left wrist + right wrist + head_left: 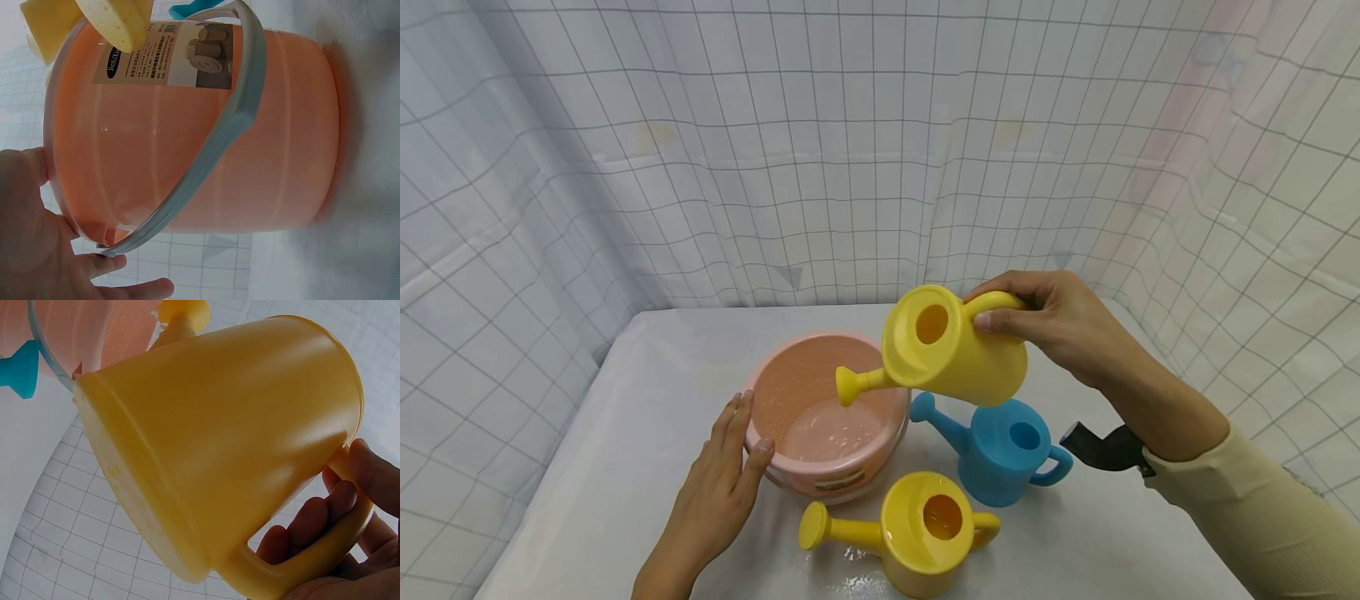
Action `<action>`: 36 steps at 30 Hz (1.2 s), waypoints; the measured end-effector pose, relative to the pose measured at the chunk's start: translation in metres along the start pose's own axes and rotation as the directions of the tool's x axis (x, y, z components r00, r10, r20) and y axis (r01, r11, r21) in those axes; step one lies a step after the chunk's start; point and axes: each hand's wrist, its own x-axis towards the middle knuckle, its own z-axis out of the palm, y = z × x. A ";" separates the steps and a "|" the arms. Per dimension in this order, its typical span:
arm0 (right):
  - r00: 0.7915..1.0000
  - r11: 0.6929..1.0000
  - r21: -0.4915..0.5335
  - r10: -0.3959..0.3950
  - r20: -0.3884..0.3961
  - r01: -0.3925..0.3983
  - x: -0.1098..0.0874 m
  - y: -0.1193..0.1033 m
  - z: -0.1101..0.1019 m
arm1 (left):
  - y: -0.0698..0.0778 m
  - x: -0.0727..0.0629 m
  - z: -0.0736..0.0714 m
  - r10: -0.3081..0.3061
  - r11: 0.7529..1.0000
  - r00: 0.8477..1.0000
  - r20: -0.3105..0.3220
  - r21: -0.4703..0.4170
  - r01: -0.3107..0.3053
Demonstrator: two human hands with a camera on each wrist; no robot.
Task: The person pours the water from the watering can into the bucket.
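Note:
My right hand (1067, 325) grips a yellow watering can (958, 358) by its handle, fingers wrapped through the loop in the right wrist view. The can is tilted, its spout head over the peach-pink bucket (831, 462). Specks of liquid show on the bucket floor. My left hand (722, 483) rests at the bucket's left rim, fingers extended along the outside and thumb at the edge. In the left wrist view the bucket's grey carrying handle (212, 147) hangs across its printed side.
A blue watering can (1000, 454) stands right of the bucket. Nearer me is a second yellow watering can (925, 542), liquid visible in its opening. Wet patches mark the white-covered table (625, 417) by its spout. White gridded curtains (880, 167) enclose the back and sides.

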 end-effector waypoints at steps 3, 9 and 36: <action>1.000 1.000 -0.001 0.005 -0.002 -0.005 0.000 0.000 0.000 | 0.000 0.000 0.000 0.001 1.000 1.000 -0.001 -0.003 -0.001; 1.000 1.000 -0.002 0.007 0.001 -0.007 0.000 0.000 0.000 | 0.000 0.000 0.000 -0.003 1.000 1.000 0.000 -0.003 0.003; 1.000 1.000 -0.005 0.005 0.003 -0.005 0.000 0.001 0.000 | -0.001 0.000 0.001 0.021 1.000 1.000 -0.020 0.000 -0.021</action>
